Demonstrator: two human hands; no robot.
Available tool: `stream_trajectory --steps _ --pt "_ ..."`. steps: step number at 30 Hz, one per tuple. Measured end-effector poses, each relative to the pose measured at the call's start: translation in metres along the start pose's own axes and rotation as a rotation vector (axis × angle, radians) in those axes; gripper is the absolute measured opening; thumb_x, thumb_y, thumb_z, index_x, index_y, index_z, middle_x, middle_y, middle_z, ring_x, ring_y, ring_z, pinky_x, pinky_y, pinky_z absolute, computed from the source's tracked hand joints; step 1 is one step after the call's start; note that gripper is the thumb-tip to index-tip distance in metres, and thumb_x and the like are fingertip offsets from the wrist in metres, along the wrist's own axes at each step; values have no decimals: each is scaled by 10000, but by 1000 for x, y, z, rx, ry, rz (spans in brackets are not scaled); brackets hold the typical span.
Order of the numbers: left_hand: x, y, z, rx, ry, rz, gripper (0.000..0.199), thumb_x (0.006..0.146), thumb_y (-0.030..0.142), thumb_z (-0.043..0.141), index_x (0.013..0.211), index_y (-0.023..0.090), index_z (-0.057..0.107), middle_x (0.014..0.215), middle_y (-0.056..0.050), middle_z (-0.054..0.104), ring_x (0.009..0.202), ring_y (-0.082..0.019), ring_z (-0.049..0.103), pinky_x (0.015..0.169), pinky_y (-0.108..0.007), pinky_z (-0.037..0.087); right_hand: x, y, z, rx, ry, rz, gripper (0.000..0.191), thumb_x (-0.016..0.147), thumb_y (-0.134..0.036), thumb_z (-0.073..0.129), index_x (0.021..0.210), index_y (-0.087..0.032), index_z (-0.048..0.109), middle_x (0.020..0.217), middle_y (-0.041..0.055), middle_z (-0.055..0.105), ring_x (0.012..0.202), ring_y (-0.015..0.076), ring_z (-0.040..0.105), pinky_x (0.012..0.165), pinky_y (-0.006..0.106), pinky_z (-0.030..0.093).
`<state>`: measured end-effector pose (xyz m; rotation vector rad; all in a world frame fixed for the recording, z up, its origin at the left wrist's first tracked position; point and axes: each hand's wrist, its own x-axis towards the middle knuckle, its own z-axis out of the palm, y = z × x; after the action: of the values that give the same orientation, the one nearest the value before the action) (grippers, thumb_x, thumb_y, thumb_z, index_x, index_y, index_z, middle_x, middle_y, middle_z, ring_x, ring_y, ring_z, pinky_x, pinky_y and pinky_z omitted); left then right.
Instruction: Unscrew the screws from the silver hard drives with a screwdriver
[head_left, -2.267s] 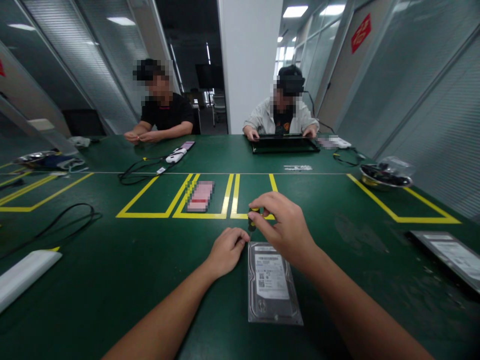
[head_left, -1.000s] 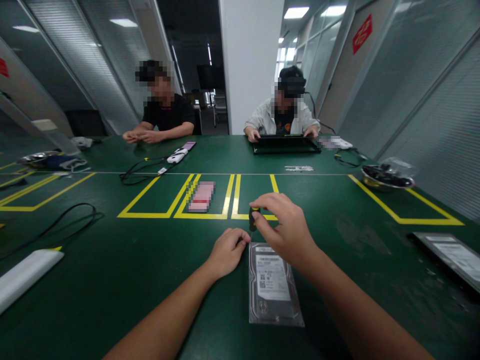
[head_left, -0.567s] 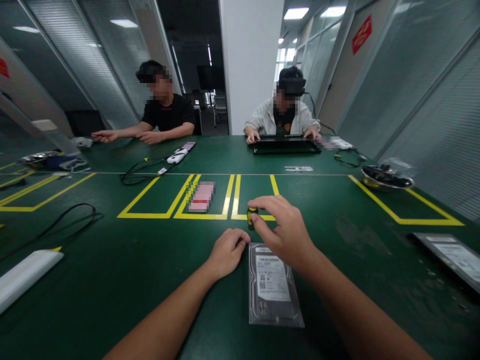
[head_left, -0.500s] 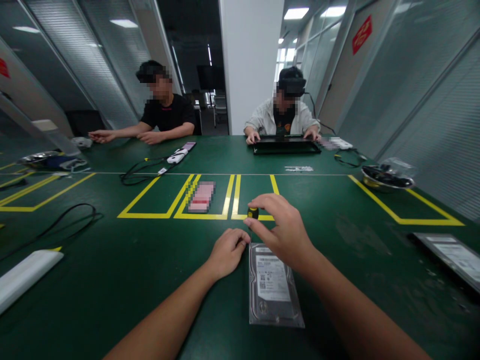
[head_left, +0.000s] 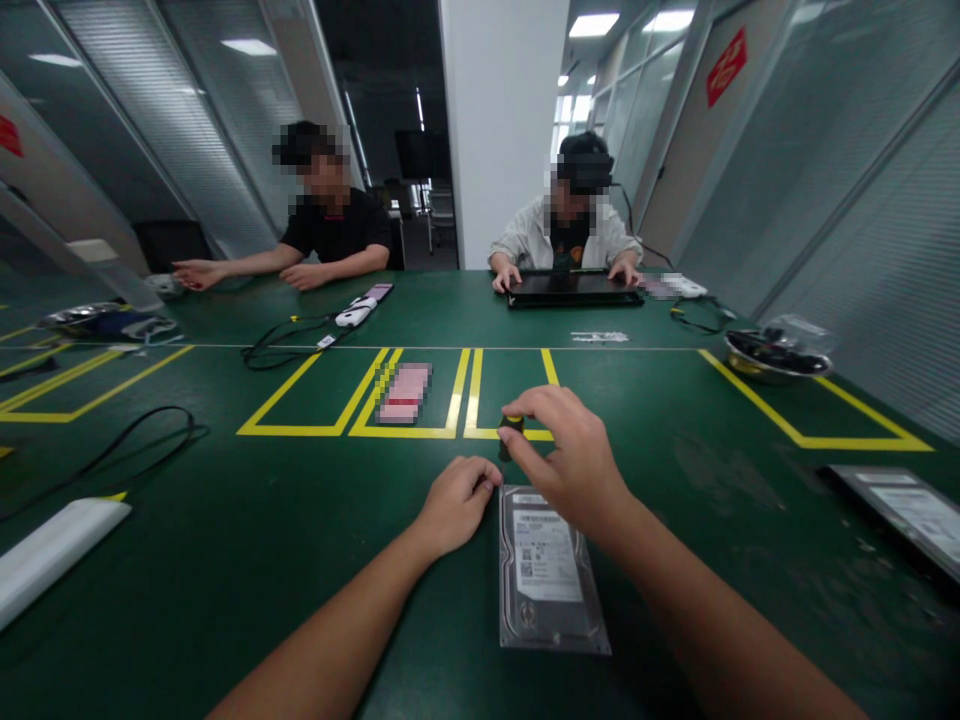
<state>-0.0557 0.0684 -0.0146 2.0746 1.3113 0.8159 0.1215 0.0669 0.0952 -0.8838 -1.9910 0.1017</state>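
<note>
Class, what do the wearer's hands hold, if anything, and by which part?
Right hand: a stubby black-and-yellow screwdriver, by its handle. Left hand, beside the rectangular grey metal hard drive: cannot be told.

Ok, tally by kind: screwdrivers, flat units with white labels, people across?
Screwdriver: 1, in the right hand
Flat labelled units: 2, hard drive by the left hand, another unit far right
People across: 2, left person, right person
Total: 5
</note>
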Motion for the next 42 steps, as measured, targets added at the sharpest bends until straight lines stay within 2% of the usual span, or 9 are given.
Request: stream_trajectory --steps 3,5,8,11,15,20,25,35,42 --pt "0 0 0 1 -3 -6 143 889 120 494 861 203 607 891 -5 653 896 -202 550 791 -316 398 -1 0 0 22 8 -12 178 835 -105 574 990 -174 627 971 56 697 916 196 608 829 356 482" --pt "0 1 0 3 -3 -7 142 888 120 496 876 202 612 898 -5 654 892 -202 549 787 -317 397 -1 -1 0 33 3 -7 184 830 -134 607 1009 -174 627 1011 64 691 954 202 604 854 363 483" --pt "-1 3 0 4 -4 -10 142 888 121 497 879 203 612 906 -5 656 890 -201 549 785 -317 396 -2 0 1 27 5 19 142 824 -200 662 958 -167 630 969 77 651 936 208 585 826 364 482" --pt "-1 3 -1 7 -5 -14 140 885 122 496 859 203 608 906 -7 657 897 -202 551 787 -315 396 -2 0 2 9 35 19 82 837 -167 621 919 -158 624 901 68 634 873 200 572 781 356 473" --pt "-1 3 -1 12 -5 -16 140 881 123 492 859 203 605 908 -10 657 903 -205 551 790 -316 396 -2 0 3 11 38 -5 194 825 -109 567 1008 -138 621 969 82 670 913 210 583 820 373 472" --pt "0 4 -1 16 -10 -17 147 879 122 486 863 205 606 917 -11 661 906 -207 554 800 -320 402 -1 -1 1 9 11 34 118 854 -200 606 955 -151 644 947 92 647 912 215 581 811 374 479" --pt "-1 3 -1 23 -9 -23 145 875 121 490 860 208 605 903 -12 656 900 -209 555 789 -316 408 -2 -1 -1 17 12 6 157 848 -130 542 964 -188 629 957 62 687 913 205 600 834 375 477" --pt "1 1 0 31 -9 2 151 879 107 482 852 198 600 900 -13 655 890 -203 555 784 -310 403 -3 2 2 10 -10 17 189 851 -164 589 1037 -166 625 999 68 690 934 203 602 840 357 480" --pt "0 2 -1 37 -14 -11 170 872 102 476 867 203 613 928 -13 672 922 -208 563 820 -320 409 -1 3 0 -9 0 47 86 872 -215 595 944 -180 626 920 71 636 893 203 567 804 355 461"
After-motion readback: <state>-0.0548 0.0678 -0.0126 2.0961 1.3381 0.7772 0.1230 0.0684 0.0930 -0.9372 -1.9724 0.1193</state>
